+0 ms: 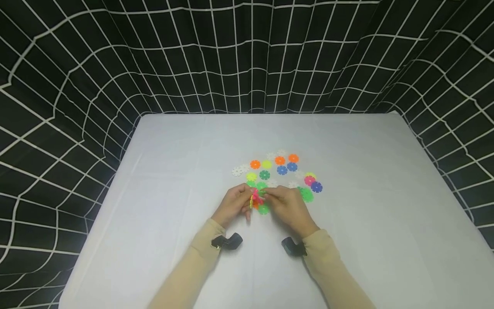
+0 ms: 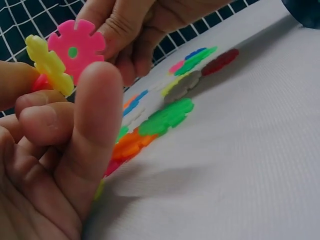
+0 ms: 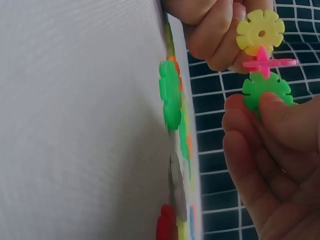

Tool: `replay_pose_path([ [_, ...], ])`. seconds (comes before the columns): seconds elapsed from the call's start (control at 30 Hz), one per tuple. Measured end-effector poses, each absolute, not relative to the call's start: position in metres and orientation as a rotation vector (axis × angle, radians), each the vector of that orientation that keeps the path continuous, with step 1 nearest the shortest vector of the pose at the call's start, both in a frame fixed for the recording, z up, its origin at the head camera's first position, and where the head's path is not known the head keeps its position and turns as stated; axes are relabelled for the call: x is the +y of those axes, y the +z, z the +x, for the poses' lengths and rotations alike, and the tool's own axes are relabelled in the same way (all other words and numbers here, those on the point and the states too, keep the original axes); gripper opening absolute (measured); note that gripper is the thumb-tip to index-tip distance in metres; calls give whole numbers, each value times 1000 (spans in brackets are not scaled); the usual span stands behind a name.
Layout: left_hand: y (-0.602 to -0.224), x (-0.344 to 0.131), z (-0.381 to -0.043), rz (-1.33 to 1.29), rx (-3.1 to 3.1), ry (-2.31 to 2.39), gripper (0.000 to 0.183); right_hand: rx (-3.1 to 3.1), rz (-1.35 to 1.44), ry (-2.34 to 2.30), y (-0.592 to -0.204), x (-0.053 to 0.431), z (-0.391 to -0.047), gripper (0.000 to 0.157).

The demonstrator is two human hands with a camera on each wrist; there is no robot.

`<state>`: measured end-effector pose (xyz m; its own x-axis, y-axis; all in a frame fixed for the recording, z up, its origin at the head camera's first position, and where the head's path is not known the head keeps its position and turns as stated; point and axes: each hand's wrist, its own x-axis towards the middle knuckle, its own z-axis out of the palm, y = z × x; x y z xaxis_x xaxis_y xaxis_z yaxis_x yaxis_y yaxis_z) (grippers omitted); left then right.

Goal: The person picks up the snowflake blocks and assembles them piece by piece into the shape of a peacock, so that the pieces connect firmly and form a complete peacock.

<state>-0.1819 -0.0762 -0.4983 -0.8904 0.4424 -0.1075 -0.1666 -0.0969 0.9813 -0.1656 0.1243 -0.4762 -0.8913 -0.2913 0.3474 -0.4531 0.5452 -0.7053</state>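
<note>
Above the table, my left hand (image 1: 233, 202) pinches a small cluster of notched plastic snowflake discs. A yellow disc (image 3: 250, 31) and pink discs (image 2: 89, 37) are slotted together at angles in it. Between thumb and fingers, my right hand (image 1: 288, 207) holds a green snowflake disc (image 3: 254, 89) against the pink part. In the right wrist view the green edge meets the pink one; I cannot tell how deep they interlock. Part of the pink is hidden behind the left fingers in the left wrist view.
Loose snowflake discs lie just beyond and under the hands, among them an orange one (image 1: 255, 164), a blue one (image 1: 282, 170), a white one (image 1: 236, 171) and a large green one (image 1: 307, 195). The white tabletop (image 1: 162, 180) is bordered by a black gridded curtain (image 1: 239, 56).
</note>
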Motion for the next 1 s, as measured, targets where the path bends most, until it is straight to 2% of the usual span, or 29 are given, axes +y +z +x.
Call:
replay_pose_path([
  [0.4,-501,-78,-181,284,1842,2026,20,-2578,708,1233,-481,117,-170,19],
  [0.63,-502,-77,-183,191,1778,2124,25,-2805,598,1210,-481,123,-171,26],
  [0.73,-501,-78,-184,141,1689,2215,26,-2928,567,1111,-481,126,-172,27],
  [0.9,-500,-79,-185,128,1592,2258,20,-3110,579,800,-480,129,-170,41],
  [1.0,-498,-80,-185,142,1550,2263,19,-3130,592,715,-478,129,-169,39],
])
